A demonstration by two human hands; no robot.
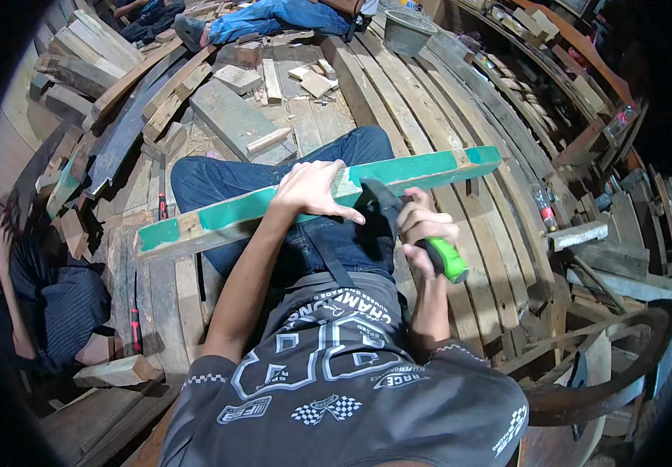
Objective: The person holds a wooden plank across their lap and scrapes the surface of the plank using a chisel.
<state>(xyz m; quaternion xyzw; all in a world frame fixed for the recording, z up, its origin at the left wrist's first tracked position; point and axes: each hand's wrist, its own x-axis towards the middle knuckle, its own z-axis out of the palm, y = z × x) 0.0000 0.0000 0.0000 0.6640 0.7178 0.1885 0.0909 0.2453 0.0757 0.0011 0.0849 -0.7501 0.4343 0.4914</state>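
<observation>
A long wooden beam (250, 204) with worn green paint on its upper face lies slanted across my lap, its right end farther away. My left hand (316, 191) grips it near the middle, fingers over the far edge and thumb stretched along the near side. In my right hand (423, 226) is a hammer (446, 261) with a bright green and black handle. Its dark head is close to the beam's near edge, just right of my left hand; whether they touch I cannot tell. Bare, unpainted patches show along the beam.
Long planks (460, 117) run side by side on the right. Two red-and-black screwdrivers lie at left, the nearer screwdriver (136, 331) by a wood block. Offcuts (316, 82) and a grey board (235, 117) lie ahead. Beyond them are a bucket (407, 33) and another person's legs (273, 19).
</observation>
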